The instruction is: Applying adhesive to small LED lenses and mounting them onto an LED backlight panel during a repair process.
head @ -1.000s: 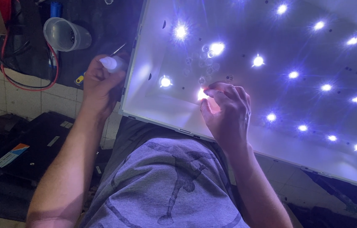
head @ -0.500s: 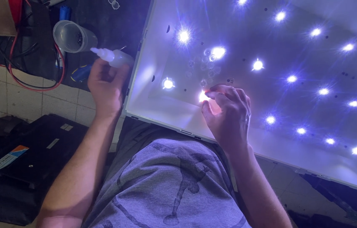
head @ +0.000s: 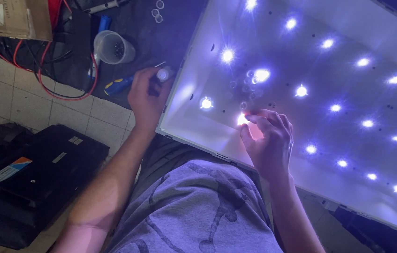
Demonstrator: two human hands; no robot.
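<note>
Right hand: I see my right hand resting on the large white backlight panel studded with lit round lamps. Thumb and forefinger are pinched together at one glowing lamp near the panel's lower left part; whether they grip a lens or only touch it, I cannot tell through the glare.

Left hand: my left hand is off the panel, just beside its left edge, clenched around a small white bottle with a round cap. The cap pokes out above the fingers, close to the panel's rim.

Panel: it lies tilted across the view from upper left to lower right, over dark ground, its near edge just above my grey printed shirt. A cluster of small clear round lenses lies loose on the white surface, just above my right fingertips.

Beside the left hand: a blue-and-yellow handled tool lies on the dark mat, touching or nearly touching the hand's outer side. A clear plastic cup lies on its side further up.

Further left: red and black wires loop over the mat's edge onto pale floor tiles, a brown cardboard box sits in the corner, and a black flat device with a coloured sticker lies on the tiles below.
</note>
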